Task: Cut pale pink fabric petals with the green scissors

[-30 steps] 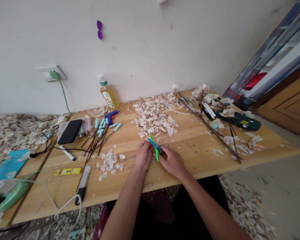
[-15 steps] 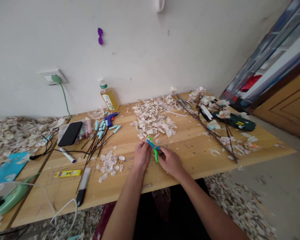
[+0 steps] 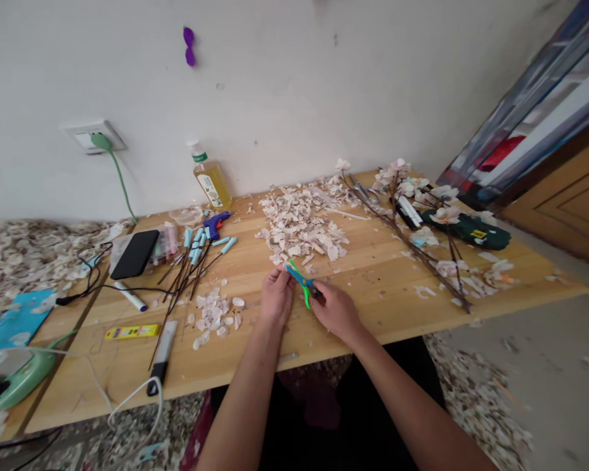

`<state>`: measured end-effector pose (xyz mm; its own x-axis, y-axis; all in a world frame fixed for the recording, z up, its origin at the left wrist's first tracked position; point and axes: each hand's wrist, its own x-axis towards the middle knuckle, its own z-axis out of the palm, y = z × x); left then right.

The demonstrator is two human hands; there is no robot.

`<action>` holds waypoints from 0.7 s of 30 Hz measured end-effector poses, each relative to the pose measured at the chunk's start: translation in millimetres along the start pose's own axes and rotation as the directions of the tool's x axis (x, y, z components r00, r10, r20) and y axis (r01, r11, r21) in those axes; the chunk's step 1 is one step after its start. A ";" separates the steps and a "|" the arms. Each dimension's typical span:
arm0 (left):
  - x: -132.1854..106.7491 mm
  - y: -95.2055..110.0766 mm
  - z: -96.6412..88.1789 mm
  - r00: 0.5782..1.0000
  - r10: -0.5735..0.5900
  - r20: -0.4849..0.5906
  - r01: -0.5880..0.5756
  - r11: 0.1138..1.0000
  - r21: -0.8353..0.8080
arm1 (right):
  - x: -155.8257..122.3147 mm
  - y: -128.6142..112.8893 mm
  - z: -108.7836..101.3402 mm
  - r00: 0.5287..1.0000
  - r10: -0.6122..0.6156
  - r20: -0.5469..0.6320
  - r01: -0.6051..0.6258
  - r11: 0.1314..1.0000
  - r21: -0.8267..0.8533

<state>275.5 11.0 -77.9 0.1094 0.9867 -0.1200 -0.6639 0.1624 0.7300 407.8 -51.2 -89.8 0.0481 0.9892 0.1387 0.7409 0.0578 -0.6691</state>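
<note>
My right hand (image 3: pixel 336 310) is closed around small blue and green scissors (image 3: pixel 302 282) just above the wooden table (image 3: pixel 383 288), near its front edge. My left hand (image 3: pixel 275 297) is curled beside the blades, fingers pinched on something too small to make out. A big heap of pale petal-like shell pieces (image 3: pixel 302 226) lies right behind both hands. A smaller cluster of the same pieces (image 3: pixel 214 315) sits to the left of my left hand.
Thin dark sticks with light blue tips (image 3: pixel 191 261) and a blue glue gun (image 3: pixel 216 223) lie left of centre. A black phone (image 3: pixel 135 253), marker, yellow box, utility knife (image 3: pixel 161 357) and oil bottle (image 3: pixel 207 178) are there too. Flowered branches (image 3: pixel 412 229) and a green tool (image 3: pixel 471 229) lie right.
Both hands stay in place with the scissors between them; only the camera view shifts slightly.
</note>
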 end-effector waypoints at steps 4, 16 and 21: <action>0.1 1.1 0.3 1.000 0.006 0.017 -0.006 1.000 -0.004 | 0.3 0.5 0.5 1.000 -0.007 -0.004 0.007 1.000 -0.018; 3.8 5.4 -4.3 1.000 0.030 0.009 -0.030 0.995 0.097 | 0.5 3.9 1.8 0.999 -0.034 -0.019 0.034 0.999 0.004; 4.8 4.2 -6.4 1.000 0.030 0.007 -0.031 0.992 0.125 | 1.0 3.5 1.9 0.999 -0.034 -0.021 0.034 0.999 -0.006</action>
<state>268.5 16.3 -79.7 0.0945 0.9912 -0.0932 -0.5694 0.1306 0.8116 409.1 -49.8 -93.3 0.0373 0.9835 0.1768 0.7460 0.0904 -0.6598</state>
